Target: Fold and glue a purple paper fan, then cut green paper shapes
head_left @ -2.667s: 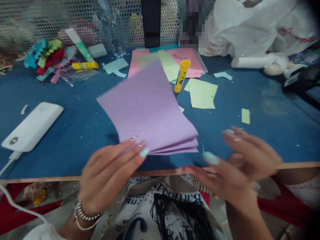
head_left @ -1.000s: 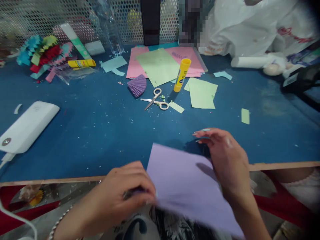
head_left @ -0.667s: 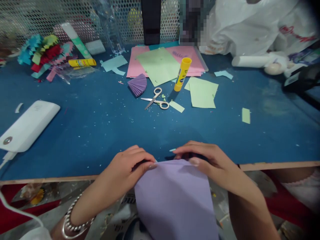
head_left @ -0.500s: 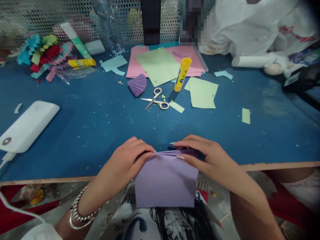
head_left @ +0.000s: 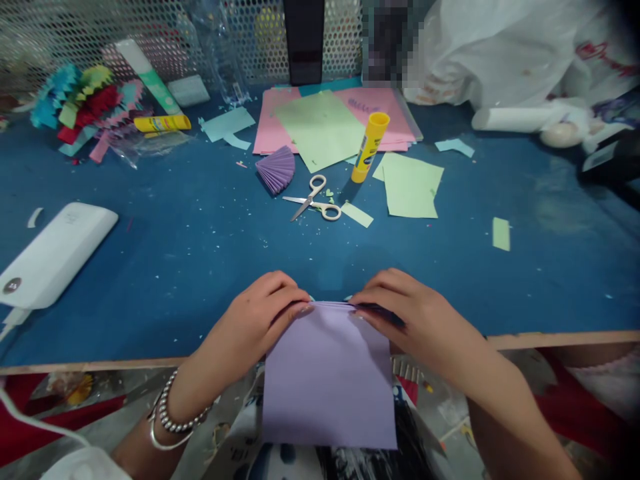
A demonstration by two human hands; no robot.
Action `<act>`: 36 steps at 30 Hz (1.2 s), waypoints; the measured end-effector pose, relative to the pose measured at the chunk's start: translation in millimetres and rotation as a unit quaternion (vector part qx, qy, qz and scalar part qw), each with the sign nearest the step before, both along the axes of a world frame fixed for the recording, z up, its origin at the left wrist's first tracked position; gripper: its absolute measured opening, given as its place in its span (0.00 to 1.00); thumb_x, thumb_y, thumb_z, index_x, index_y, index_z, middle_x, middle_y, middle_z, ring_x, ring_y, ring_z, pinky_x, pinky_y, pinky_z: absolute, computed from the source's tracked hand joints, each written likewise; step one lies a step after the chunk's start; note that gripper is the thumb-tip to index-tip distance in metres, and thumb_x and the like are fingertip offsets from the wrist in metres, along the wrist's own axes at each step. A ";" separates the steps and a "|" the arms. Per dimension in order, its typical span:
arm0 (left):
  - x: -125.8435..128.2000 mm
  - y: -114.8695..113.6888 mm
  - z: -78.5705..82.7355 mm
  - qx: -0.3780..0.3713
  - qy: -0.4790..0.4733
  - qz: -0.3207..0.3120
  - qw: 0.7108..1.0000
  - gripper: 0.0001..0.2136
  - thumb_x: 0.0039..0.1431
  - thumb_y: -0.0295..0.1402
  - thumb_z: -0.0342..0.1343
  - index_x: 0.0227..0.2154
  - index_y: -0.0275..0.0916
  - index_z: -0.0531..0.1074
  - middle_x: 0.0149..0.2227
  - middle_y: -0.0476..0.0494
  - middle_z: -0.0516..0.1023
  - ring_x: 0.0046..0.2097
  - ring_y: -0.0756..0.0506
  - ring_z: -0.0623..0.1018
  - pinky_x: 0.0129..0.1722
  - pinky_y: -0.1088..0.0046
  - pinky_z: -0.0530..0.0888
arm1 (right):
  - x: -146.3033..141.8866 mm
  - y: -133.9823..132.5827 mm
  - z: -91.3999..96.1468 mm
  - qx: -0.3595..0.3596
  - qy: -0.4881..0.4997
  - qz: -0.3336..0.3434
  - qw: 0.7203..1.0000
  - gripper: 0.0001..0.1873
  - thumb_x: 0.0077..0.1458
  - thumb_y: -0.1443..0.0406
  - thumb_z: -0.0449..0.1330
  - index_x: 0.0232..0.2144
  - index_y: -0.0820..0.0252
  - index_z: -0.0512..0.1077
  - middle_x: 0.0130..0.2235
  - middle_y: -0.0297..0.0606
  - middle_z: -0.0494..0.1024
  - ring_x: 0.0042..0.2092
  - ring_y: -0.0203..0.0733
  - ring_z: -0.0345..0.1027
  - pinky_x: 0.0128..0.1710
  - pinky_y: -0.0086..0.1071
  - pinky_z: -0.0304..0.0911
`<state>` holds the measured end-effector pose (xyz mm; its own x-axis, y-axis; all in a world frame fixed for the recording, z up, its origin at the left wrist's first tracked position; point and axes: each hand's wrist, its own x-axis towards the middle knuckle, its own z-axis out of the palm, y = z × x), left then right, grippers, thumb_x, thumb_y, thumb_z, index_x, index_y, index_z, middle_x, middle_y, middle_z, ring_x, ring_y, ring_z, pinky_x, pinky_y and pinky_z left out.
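Far left, power bank [head_left: 63, 250] on bench [head_left: 190, 273]. Our left hand [head_left: 260, 317] pinches left end of paper's [head_left: 327, 383] folded top edge; purple sheet hangs past bench's near edge, between our hands. Beyond: fan [head_left: 277, 171], scissors [head_left: 311, 199], glue [head_left: 371, 147] standing. Our right hand [head_left: 415, 307] pinches top edge's right end. Green sheet [head_left: 413, 188] lies beyond it.
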<state>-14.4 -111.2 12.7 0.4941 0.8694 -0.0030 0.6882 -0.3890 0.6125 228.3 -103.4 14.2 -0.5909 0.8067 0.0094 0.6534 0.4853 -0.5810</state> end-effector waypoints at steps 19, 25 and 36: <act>-13.8 -31.2 6.3 0.232 0.139 -0.103 0.957 0.12 0.59 0.21 0.46 0.43 0.31 0.70 0.41 0.38 0.71 0.42 0.42 0.67 0.40 0.63 0.66 | 0.6 -24.5 0.8 0.157 -0.158 0.069 0.972 0.05 0.53 0.73 0.53 0.29 0.62 0.67 0.29 0.36 0.66 0.32 0.41 0.56 0.31 0.36 0.54; -8.7 -36.4 7.4 0.205 0.152 -0.093 0.962 0.10 0.58 0.24 0.49 0.42 0.33 0.70 0.42 0.40 0.71 0.41 0.43 0.68 0.39 0.63 0.65 | -6.0 -25.5 1.4 0.062 -0.067 -0.009 0.996 0.10 0.58 0.68 0.49 0.42 0.62 0.65 0.33 0.37 0.69 0.35 0.39 0.62 0.33 0.34 0.58; 8.5 -21.1 -5.4 0.130 0.074 0.054 0.987 0.09 0.58 0.35 0.53 0.39 0.40 0.71 0.38 0.43 0.69 0.41 0.45 0.66 0.42 0.65 0.65 | -11.3 -24.6 -0.4 0.055 -0.034 -0.069 0.996 0.04 0.56 0.67 0.54 0.30 0.57 0.69 0.37 0.38 0.67 0.39 0.41 0.58 0.36 0.34 0.57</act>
